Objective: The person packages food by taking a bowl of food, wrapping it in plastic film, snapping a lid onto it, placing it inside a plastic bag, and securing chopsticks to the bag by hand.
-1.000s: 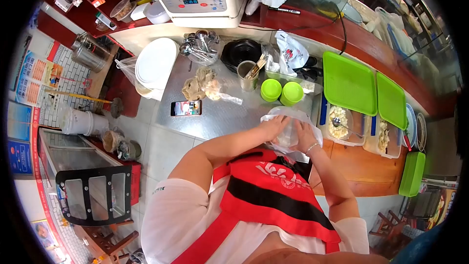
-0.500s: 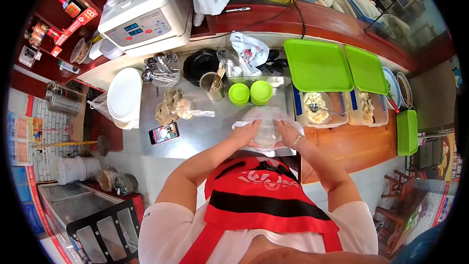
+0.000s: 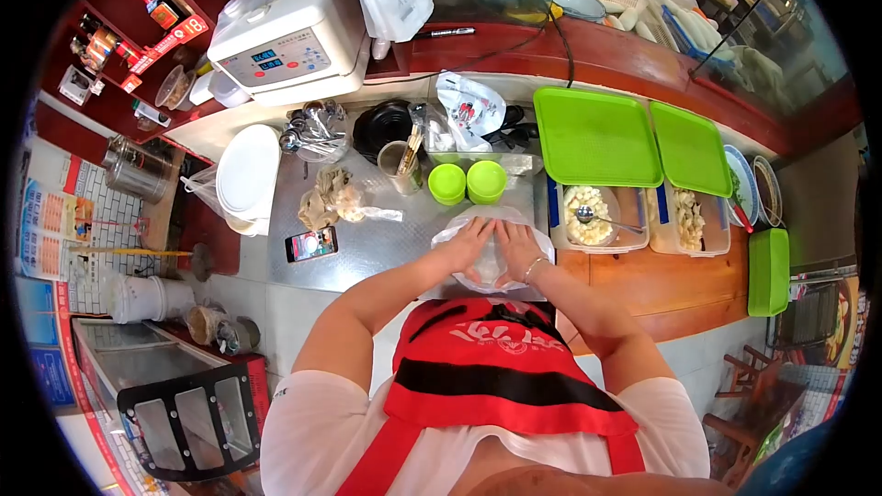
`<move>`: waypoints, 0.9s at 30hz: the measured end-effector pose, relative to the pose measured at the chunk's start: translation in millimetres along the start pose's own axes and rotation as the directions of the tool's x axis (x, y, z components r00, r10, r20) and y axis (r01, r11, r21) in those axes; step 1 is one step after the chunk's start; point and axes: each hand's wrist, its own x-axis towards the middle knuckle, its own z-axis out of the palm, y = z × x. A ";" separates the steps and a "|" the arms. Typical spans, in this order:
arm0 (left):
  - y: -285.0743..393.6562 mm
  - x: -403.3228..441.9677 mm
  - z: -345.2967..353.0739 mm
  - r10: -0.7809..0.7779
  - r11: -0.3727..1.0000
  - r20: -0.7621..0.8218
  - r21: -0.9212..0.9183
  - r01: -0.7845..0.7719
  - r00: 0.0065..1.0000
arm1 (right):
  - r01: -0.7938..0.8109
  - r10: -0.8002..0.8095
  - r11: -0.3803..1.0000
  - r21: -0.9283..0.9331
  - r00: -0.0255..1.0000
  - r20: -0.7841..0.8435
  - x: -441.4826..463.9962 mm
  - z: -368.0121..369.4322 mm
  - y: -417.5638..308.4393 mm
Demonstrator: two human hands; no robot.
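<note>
A white translucent plastic bag (image 3: 490, 281) lies at the front edge of the metal counter (image 3: 386, 257), with something pale and round under or inside it that I cannot make out. My left hand (image 3: 469, 242) presses on its left part, fingers stretched forward. On its right part lies my right hand (image 3: 517, 250), fingers also extended, with a bracelet at the wrist. The two hands nearly touch at the fingertips. Just behind the bag stand two green cups (image 3: 447, 184). To the left are a phone (image 3: 311, 244) and a crumpled brown cloth or bag (image 3: 322, 197).
Two food containers (image 3: 602, 237) stand right of the bag, with green lids (image 3: 597, 138) behind them. A steel cup of sticks (image 3: 399, 168), a black bowl (image 3: 381, 126) and a utensil holder (image 3: 317, 132) line the back. White lids (image 3: 248, 174) lie at the left edge.
The hands have moved from the bag's sides to its top, closer together, with fingers pointing forward. The camera view has also shifted over the last second.
</note>
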 end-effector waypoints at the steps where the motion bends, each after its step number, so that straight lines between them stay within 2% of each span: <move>1: 3.5 1.0 -1.0 0.000 1.000 -0.007 0.002 0.000 1.000 | 0.001 -0.001 1.000 -0.007 1.000 -0.002 -1.1 1.5 0.2; 4: 7.8 2.5 -14.0 -0.005 1.000 -0.006 0.017 0.005 1.000 | -0.002 0.000 1.000 -0.028 0.999 -0.042 -2.4 -1.4 0.8; 7: 12.3 -2.3 -20.0 -0.038 0.999 0.079 0.022 0.037 0.996 | 0.055 -0.052 0.998 0.027 0.994 -0.092 -8.9 -2.6 4.1; 9: 8.1 -7.2 -5.6 -0.143 0.989 0.120 -0.006 0.145 0.982 | 0.019 -0.020 0.990 0.139 1.000 0.005 -11.8 7.1 17.8; 10: -4.2 -9.9 14.3 -0.165 0.986 0.108 -0.008 0.167 0.980 | 0.042 -0.044 0.991 0.131 0.999 0.011 -12.6 14.6 28.1; 11: -22.1 -14.5 41.9 -0.190 0.954 0.111 -0.213 0.210 0.975 | 0.051 -0.055 0.982 0.183 0.998 0.019 -13.5 25.3 39.5; 13: -27.6 -28.8 58.4 -0.251 0.870 0.111 -0.410 0.275 0.962 | 0.093 -0.106 0.967 0.239 0.994 0.041 -14.8 36.5 46.6; 15: -19.9 -28.1 54.9 -0.281 0.890 0.063 -0.356 0.284 0.958 | 0.059 -0.050 0.952 0.299 0.998 -0.040 -16.6 29.7 43.7; 18: -17.9 -30.0 52.8 -0.257 0.936 0.040 -0.239 0.259 0.966 | 0.060 -0.056 0.956 0.287 0.998 -0.022 -13.7 32.3 45.2; 21: 12.8 -33.6 5.1 -0.268 0.944 0.137 -0.160 0.289 0.953 | 0.051 -0.049 0.962 0.267 0.999 -0.014 -13.0 31.5 41.9; 23: 33.4 -34.7 -17.7 -0.308 0.909 0.148 -0.245 0.336 0.940 | 0.033 -0.033 0.964 0.265 0.999 -0.005 -15.9 29.0 38.0; 25: 42.9 -33.9 -27.3 -0.340 0.869 0.168 -0.320 0.377 0.925 | 0.029 -0.011 0.974 0.225 0.997 -0.081 -19.0 26.7 32.8; 26: 48.0 -33.8 -27.3 -0.120 0.980 -0.064 -0.166 0.108 0.991 | 0.022 -0.005 0.974 0.226 0.997 -0.076 -19.7 23.8 29.0; 27: 51.5 -35.6 -28.8 0.148 0.989 -0.248 0.047 -0.141 0.957 | -0.037 0.038 0.971 0.238 0.999 0.000 -21.8 20.1 25.4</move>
